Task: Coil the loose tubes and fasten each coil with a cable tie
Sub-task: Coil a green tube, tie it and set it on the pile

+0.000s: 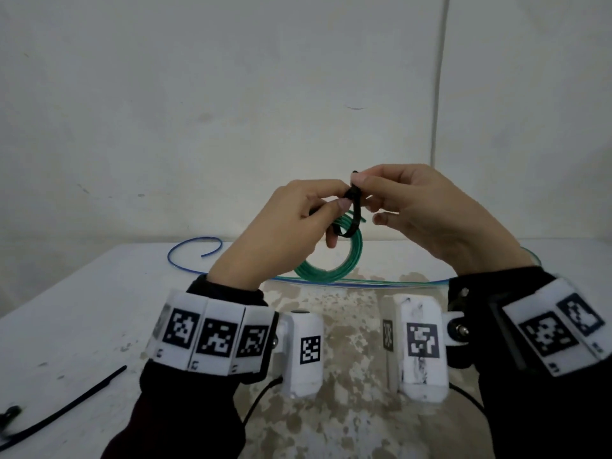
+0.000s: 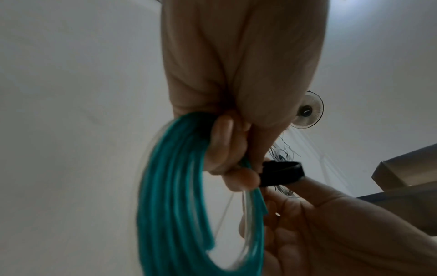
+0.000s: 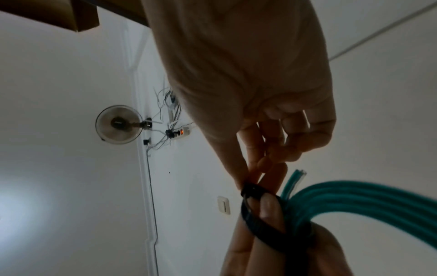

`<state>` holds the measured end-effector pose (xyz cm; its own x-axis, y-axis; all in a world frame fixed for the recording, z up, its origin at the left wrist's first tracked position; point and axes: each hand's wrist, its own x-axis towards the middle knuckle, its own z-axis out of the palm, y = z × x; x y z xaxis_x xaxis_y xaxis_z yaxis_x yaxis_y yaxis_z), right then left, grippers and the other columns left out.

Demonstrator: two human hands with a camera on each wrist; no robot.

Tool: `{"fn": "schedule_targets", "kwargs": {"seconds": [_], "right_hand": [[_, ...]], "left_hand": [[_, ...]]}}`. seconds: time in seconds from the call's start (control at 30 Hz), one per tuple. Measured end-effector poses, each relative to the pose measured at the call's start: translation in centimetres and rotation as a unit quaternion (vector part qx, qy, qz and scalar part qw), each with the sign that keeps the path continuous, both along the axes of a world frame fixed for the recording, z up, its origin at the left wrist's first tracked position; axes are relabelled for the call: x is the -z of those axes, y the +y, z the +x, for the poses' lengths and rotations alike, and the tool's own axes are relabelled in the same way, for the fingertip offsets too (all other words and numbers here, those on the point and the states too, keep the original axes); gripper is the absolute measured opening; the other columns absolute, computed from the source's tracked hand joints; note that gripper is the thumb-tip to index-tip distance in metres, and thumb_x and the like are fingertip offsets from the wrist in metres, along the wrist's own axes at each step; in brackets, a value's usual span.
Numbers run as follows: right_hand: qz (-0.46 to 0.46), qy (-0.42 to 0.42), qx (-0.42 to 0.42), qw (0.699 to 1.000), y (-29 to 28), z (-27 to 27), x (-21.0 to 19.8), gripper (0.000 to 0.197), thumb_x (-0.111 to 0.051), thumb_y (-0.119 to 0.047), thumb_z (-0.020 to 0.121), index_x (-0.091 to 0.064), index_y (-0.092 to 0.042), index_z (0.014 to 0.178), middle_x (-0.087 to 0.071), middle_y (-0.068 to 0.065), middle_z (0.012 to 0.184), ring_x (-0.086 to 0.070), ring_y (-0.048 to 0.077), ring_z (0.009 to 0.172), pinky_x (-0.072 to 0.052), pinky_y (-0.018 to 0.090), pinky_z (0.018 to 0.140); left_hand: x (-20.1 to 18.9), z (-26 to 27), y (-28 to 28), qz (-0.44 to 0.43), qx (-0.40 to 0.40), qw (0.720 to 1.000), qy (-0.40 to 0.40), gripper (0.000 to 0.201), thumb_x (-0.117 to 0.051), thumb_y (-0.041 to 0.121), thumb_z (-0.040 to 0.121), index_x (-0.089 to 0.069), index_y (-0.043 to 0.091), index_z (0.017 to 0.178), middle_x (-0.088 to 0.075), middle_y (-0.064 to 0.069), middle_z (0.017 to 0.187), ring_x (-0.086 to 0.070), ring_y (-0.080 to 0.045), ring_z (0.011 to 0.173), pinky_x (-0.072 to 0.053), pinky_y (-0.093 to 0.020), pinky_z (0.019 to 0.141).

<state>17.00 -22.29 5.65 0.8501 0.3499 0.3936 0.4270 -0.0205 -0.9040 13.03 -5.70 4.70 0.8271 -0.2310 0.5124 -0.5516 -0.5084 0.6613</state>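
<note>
A green tube coil (image 1: 334, 265) hangs above the table, held at its top by my left hand (image 1: 298, 220). In the left wrist view the left hand's fingers (image 2: 227, 149) curl round the green coil (image 2: 170, 196). A black cable tie (image 1: 352, 210) loops round the coil's top strands. My right hand (image 1: 414, 207) pinches the tie's upper end between thumb and forefinger. In the right wrist view the tie (image 3: 260, 220) wraps the green coil (image 3: 350, 196) beside the left thumb, and the right fingertips (image 3: 255, 173) grip its end.
A loose blue tube (image 1: 195, 246) curls on the white table (image 1: 82, 309) at the back left and runs on behind my hands with a clear one. A spare black cable tie (image 1: 66, 405) lies at the front left, another black piece (image 1: 8, 417) at the edge.
</note>
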Motion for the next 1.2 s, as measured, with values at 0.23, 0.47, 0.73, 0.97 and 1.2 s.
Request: {"fn": "schedule_targets", "kwargs": {"seconds": [0.23,0.47,0.73,0.97,1.2], "right_hand": [[0.029,-0.059,0.102,0.993,-0.6,0.4,-0.2,0.017,-0.062,-0.018,0.09,-0.06,-0.019,0.074,-0.056,-0.011,0.068,-0.053,0.004,0.063,-0.042,0.02,0.063],[0.101,-0.058,0.128,0.985,-0.5,0.5,-0.3,0.012,-0.059,-0.023,0.093,-0.06,-0.014,0.085,-0.059,-0.001,0.079,-0.055,0.005,0.06,-0.05,0.023,0.058],[0.046,-0.062,0.049,0.996,0.5,-0.3,-0.2,0.018,-0.064,-0.013,0.089,-0.059,-0.007,0.074,-0.061,0.004,0.067,-0.056,0.01,0.061,-0.06,0.033,0.065],[0.049,-0.083,0.11,0.989,0.1,0.4,0.1,0.022,-0.065,-0.015,0.089,-0.055,-0.008,0.071,-0.055,0.006,0.069,-0.053,0.008,0.064,-0.055,0.027,0.054],[0.016,-0.089,0.144,0.985,0.5,1.0,0.7,0.025,-0.065,-0.019,0.089,-0.055,-0.013,0.067,-0.055,0.0,0.067,-0.053,0.01,0.063,-0.053,0.025,0.054]], "left_hand": [[0.0,-0.1,-0.1,-0.047,0.046,0.997,0.036,0.018,-0.045,0.016,0.1,-0.062,0.01,0.097,-0.045,-0.002,0.053,-0.028,-0.02,0.049,-0.026,-0.02,0.043],[0.0,-0.1,-0.6,-0.055,0.038,0.996,0.056,0.023,-0.044,0.016,0.1,-0.057,0.0,0.089,-0.04,-0.002,0.054,-0.024,-0.014,0.043,-0.024,-0.017,0.041],[-0.2,-0.4,-0.6,-0.099,0.026,0.993,0.061,0.019,-0.043,0.015,0.101,-0.059,0.013,0.092,-0.038,-0.006,0.057,-0.024,-0.011,0.043,-0.025,-0.018,0.041],[-0.3,-0.8,-1.1,-0.065,0.037,0.995,0.066,0.022,-0.042,0.014,0.101,-0.06,0.007,0.092,-0.036,-0.006,0.057,-0.023,-0.013,0.045,-0.024,-0.018,0.041],[-0.2,-0.7,-1.2,-0.037,-0.01,0.995,0.091,0.026,-0.045,0.021,0.1,-0.06,0.011,0.08,-0.038,0.005,0.05,-0.024,-0.015,0.047,-0.025,-0.021,0.045]]}}
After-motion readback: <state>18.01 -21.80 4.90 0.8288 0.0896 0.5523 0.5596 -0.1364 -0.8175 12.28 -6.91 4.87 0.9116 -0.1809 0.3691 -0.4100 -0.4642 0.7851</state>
